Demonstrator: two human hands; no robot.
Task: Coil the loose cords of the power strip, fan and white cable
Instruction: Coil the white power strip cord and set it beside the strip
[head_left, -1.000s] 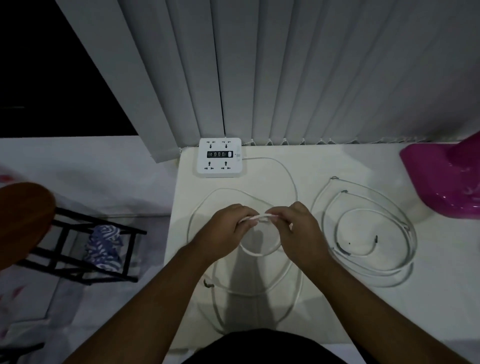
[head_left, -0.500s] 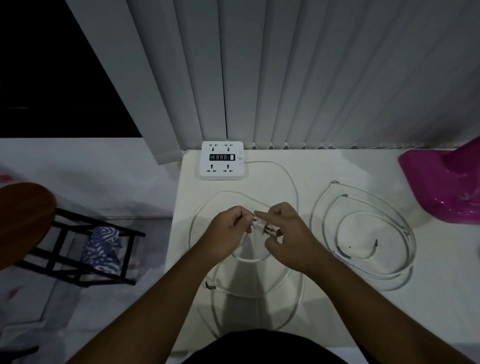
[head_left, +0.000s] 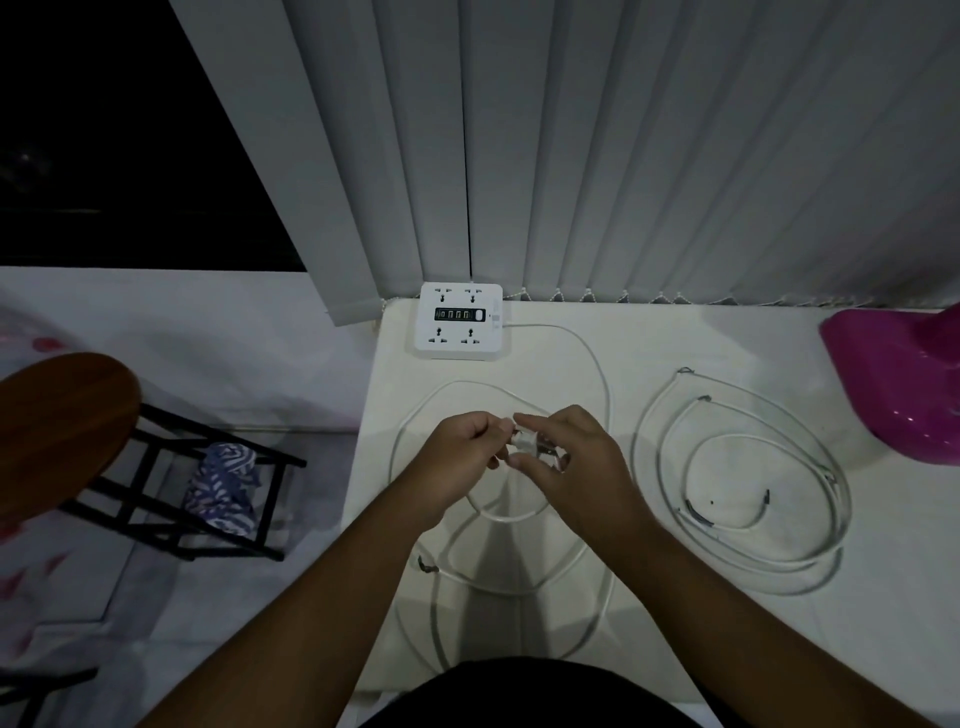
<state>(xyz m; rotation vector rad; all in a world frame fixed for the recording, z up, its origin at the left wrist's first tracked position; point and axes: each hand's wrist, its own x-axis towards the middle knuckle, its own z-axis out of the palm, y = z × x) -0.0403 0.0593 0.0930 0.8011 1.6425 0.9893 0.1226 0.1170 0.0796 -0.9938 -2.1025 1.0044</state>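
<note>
Three cords make up the job; I judge it partly done. The white cable (head_left: 737, 483) lies in flat oval loops toward the desk's (head_left: 649, 353) right side, near the magenta fan base (head_left: 893, 384) at the right edge; its long axis runs from the far edge toward the near right. I read this coil as finished. The power strip (head_left: 461, 322) sits at the far left corner, sockets up. Its cord (head_left: 597, 374) leaves the right side and curves round in loose loops toward the near edge, not yet gathered. My left hand (head_left: 462, 457) and right hand (head_left: 571, 462) meet above those loops, each grip pinching the small white plug (head_left: 524, 441), whose long axis lies roughly left-right. No fan cord is visible.
</note>
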